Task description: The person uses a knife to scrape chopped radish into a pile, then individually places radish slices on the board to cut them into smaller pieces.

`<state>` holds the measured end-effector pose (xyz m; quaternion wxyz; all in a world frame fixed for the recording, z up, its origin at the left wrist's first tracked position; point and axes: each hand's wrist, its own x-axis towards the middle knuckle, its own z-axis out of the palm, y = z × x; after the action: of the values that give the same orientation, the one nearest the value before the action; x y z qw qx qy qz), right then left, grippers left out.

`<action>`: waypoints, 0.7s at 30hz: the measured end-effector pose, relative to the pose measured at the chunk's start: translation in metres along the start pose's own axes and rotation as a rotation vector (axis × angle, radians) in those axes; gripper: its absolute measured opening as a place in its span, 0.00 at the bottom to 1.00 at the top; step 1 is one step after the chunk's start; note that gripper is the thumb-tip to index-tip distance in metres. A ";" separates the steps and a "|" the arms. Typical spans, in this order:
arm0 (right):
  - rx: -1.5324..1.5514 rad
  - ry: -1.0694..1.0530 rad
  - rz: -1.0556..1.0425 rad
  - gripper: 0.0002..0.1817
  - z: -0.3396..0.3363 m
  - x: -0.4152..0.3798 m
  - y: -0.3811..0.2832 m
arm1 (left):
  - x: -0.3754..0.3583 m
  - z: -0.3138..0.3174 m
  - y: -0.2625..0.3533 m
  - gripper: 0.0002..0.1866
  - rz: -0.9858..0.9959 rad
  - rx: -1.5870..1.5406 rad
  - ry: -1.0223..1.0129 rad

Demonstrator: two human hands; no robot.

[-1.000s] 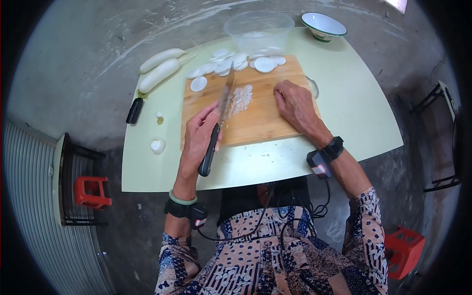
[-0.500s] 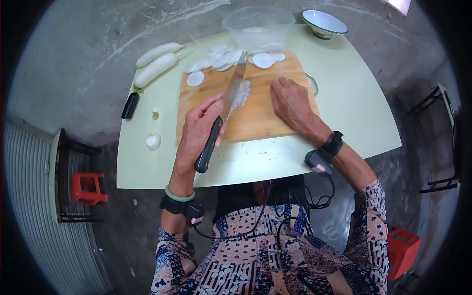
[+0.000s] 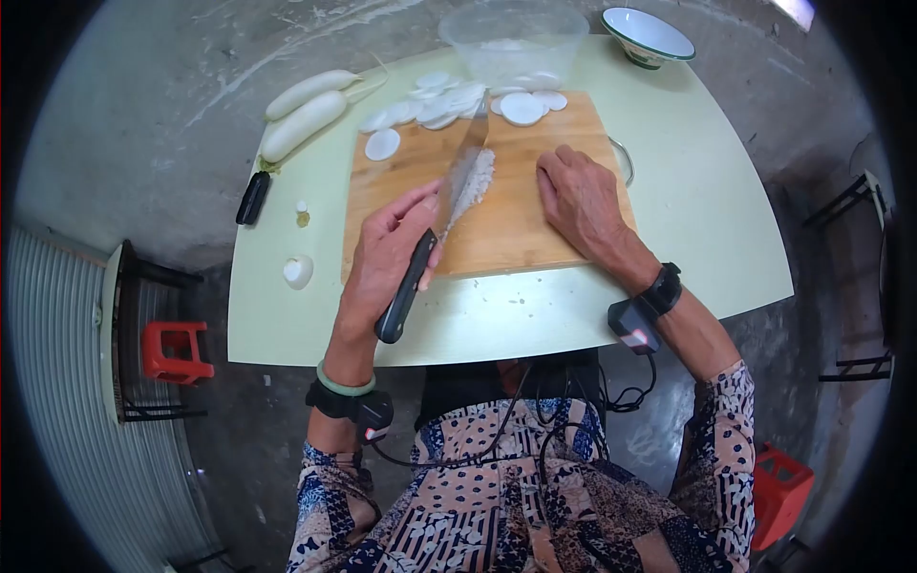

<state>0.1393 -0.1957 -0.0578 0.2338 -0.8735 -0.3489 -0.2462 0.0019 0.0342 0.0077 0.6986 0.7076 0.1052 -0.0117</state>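
Observation:
My left hand (image 3: 394,244) is closed on a kitchen knife (image 3: 406,286), gripping it where the blade meets the black handle. The wide blade stands on edge over the wooden cutting board (image 3: 535,234), its tip pointing away from me. Along the blade's right side lies a narrow heap of finely chopped white radish (image 3: 477,181). My right hand (image 3: 585,196) rests on the right part of the board with curled fingers, apart from the heap, and nothing shows in it. White radish slices (image 3: 446,105) overlap along the board's far edge, with a single slice (image 3: 382,144) at the left.
Two whole white radishes (image 3: 306,124) lie at the far left of the table (image 3: 688,191). Nearer are a black object (image 3: 252,199) and a radish end piece (image 3: 298,273). Behind the board stand a clear plastic bowl (image 3: 516,48) and a green-rimmed bowl (image 3: 650,40).
The view has shifted slightly, so the board and table sit a little differently in the frame. Both hands and the knife keep nearly the same places on the board.

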 end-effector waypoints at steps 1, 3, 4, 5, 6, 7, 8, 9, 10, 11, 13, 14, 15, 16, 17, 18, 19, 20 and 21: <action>0.004 0.004 -0.009 0.06 0.000 -0.001 0.000 | -0.001 0.000 0.001 0.26 -0.030 -0.053 0.003; -0.004 0.002 -0.005 0.06 -0.002 -0.001 -0.001 | 0.002 0.003 -0.003 0.26 -0.010 -0.034 0.023; -0.015 -0.001 -0.005 0.06 -0.002 0.000 -0.002 | 0.003 0.004 -0.005 0.26 0.012 -0.019 0.044; -0.016 -0.004 -0.008 0.06 -0.002 0.000 -0.002 | 0.003 0.005 -0.005 0.26 0.012 -0.023 0.047; -0.002 -0.006 -0.010 0.06 -0.002 0.001 -0.002 | 0.003 0.006 -0.004 0.26 0.006 -0.006 0.040; 0.012 -0.004 -0.008 0.06 -0.002 0.002 -0.001 | 0.004 0.006 -0.002 0.26 0.001 0.016 0.031; 0.013 -0.002 -0.006 0.06 -0.002 0.001 -0.001 | 0.002 0.007 0.001 0.26 0.001 0.019 0.031; 0.015 0.004 -0.010 0.06 -0.002 0.001 -0.001 | 0.000 0.007 0.003 0.26 0.006 -0.026 0.048; 0.016 0.009 -0.014 0.06 -0.002 0.000 -0.001 | -0.002 0.007 0.004 0.26 0.010 -0.072 0.066; 0.017 0.009 -0.015 0.06 -0.002 0.000 -0.001 | -0.001 0.007 0.002 0.26 0.010 -0.072 0.068; 0.015 0.002 -0.011 0.06 -0.001 0.002 -0.001 | 0.003 0.010 -0.005 0.26 0.030 -0.032 0.025; 0.017 0.002 -0.022 0.06 -0.001 0.003 -0.002 | 0.005 0.012 -0.007 0.27 0.025 -0.014 -0.002; 0.022 -0.018 -0.008 0.06 -0.003 0.001 -0.001 | 0.004 0.013 -0.007 0.27 0.030 -0.018 0.006; 0.026 -0.032 0.010 0.06 -0.003 0.002 0.000 | 0.005 0.013 -0.004 0.27 0.031 -0.028 0.024; 0.026 -0.028 0.009 0.06 -0.002 0.003 0.000 | 0.004 0.014 -0.003 0.26 0.027 -0.038 0.038; 0.030 -0.025 0.013 0.06 -0.002 0.002 0.000 | 0.003 0.015 -0.002 0.26 0.028 -0.039 0.038; 0.033 -0.022 0.016 0.06 -0.002 0.002 0.000 | 0.001 0.016 -0.001 0.26 0.034 -0.077 0.037; 0.033 -0.022 0.012 0.06 -0.003 0.002 -0.001 | 0.000 0.017 -0.001 0.26 0.040 -0.117 0.038; 0.031 -0.021 0.023 0.05 -0.004 0.002 -0.002 | 0.001 0.018 -0.004 0.26 0.045 -0.121 0.045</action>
<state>0.1383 -0.1955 -0.0529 0.2462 -0.8763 -0.3451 -0.2288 0.0049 0.0170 0.0029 0.7375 0.6665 0.1055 0.0261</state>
